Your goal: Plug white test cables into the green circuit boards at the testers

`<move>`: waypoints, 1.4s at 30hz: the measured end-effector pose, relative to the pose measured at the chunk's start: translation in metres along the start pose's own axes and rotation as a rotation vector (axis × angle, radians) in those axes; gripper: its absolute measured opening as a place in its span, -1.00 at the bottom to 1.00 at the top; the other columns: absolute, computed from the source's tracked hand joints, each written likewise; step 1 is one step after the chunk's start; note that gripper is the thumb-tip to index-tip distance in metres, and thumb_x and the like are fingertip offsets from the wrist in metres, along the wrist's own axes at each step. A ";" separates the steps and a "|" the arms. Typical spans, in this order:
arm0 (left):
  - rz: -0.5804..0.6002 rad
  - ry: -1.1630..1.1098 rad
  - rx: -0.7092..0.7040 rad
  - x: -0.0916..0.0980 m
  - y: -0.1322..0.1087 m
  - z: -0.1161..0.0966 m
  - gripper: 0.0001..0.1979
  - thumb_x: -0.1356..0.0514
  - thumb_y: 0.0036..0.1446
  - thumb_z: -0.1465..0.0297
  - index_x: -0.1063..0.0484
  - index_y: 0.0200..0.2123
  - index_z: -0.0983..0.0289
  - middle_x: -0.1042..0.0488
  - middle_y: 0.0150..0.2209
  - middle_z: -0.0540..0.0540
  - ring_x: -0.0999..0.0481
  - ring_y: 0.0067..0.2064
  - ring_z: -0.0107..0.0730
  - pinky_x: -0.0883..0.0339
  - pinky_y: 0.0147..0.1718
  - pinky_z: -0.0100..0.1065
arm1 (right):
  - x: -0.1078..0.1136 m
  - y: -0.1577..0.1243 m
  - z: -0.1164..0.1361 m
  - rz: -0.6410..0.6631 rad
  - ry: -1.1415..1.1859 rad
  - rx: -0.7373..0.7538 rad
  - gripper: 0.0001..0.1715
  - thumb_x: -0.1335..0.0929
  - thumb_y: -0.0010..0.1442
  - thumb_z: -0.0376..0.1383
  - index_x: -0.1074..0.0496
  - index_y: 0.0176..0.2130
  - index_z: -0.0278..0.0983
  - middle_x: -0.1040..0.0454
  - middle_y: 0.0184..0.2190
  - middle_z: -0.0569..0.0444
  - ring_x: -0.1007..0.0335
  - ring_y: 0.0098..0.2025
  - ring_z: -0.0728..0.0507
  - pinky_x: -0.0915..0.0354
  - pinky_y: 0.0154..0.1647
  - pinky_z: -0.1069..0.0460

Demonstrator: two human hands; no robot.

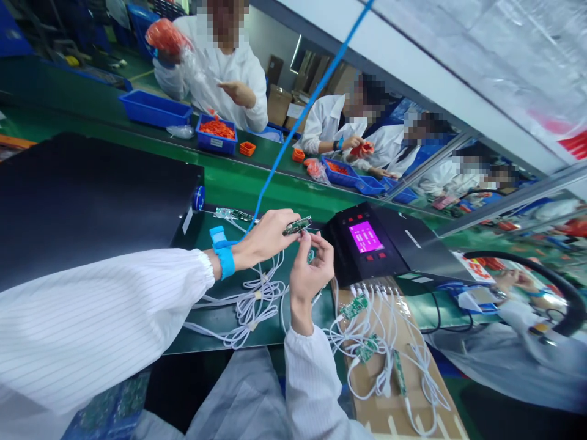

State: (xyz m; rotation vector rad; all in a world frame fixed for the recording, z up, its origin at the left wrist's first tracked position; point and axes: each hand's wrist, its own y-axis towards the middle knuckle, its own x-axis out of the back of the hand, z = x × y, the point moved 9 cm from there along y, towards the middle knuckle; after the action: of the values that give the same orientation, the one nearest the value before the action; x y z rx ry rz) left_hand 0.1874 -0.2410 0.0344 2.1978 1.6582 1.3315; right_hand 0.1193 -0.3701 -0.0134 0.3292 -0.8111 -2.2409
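Observation:
My left hand (270,235), a blue wrist strap (222,252) behind it, is closed on a narrow green circuit board (298,225) with its fingertips. Just below that board, my right hand (312,269) is closed in a pinch, thumb and fingertips meeting at the board's underside. Between its thumb and fingers shows a bit of a second green circuit board (311,256), mostly hidden by the hand. White cables (254,299) lie in bundles under my hands. Beyond my left wrist lies another board (227,212) on the green surface.
A black tester with a lit purple screen (365,236) stands to the right. Cabled boards (354,307) rest on cardboard (413,379) before it. A large black box (92,208) fills the left. A blue cord (302,116) crosses upward. Co-workers sit opposite with blue bins (156,110).

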 end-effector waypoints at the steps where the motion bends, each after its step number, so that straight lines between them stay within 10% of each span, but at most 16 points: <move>1: -0.011 -0.014 0.004 0.001 0.000 0.001 -0.84 -0.31 0.22 0.52 -0.41 -0.40 0.30 -0.44 -0.37 0.01 -0.39 -0.34 -0.39 -0.15 -0.35 -0.36 | -0.001 0.000 -0.001 0.008 -0.008 0.002 -0.72 -0.40 0.37 -0.11 -0.52 -0.13 -0.28 -0.63 -0.25 -0.01 -0.62 -0.04 -0.19 -0.44 0.19 -0.21; 29: -0.042 -0.035 -0.003 0.003 -0.001 -0.006 -0.90 -0.26 0.20 0.59 -0.54 -0.36 0.35 -0.52 -0.36 0.04 -0.42 -0.35 -0.42 -0.22 -0.33 -0.38 | -0.002 -0.002 0.017 -0.087 -0.101 0.105 -0.73 -0.39 0.39 -0.15 -0.56 -0.18 -0.32 -0.61 -0.28 0.02 -0.56 -0.22 -0.10 -0.46 -0.08 -0.04; 36: 0.150 0.126 -0.030 0.005 0.015 0.017 -0.93 -0.34 0.17 0.48 -0.51 -0.34 0.33 -0.48 -0.37 0.04 -0.36 -0.36 -0.38 -0.16 -0.31 -0.35 | -0.016 0.008 0.017 0.084 -0.112 0.090 -0.74 -0.37 0.39 -0.17 -0.56 -0.17 -0.31 -0.61 -0.25 0.02 -0.56 -0.19 -0.10 -0.44 -0.03 -0.05; 42: 0.415 0.195 0.231 0.007 0.011 0.066 -0.79 -0.38 0.21 0.28 -0.55 -0.26 0.32 -0.54 -0.35 0.07 -0.47 -0.29 -0.31 -0.17 -0.33 -0.37 | -0.039 0.002 0.004 0.281 -0.136 0.054 -0.73 -0.38 0.36 -0.14 -0.56 -0.17 -0.30 -0.63 -0.25 0.02 -0.55 -0.20 -0.11 -0.42 -0.05 -0.04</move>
State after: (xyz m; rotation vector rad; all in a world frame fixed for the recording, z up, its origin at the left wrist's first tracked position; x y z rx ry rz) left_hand 0.2401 -0.2132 0.0037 2.7431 1.5367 1.5596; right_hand 0.1463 -0.3423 -0.0089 0.0812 -0.9295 -1.9960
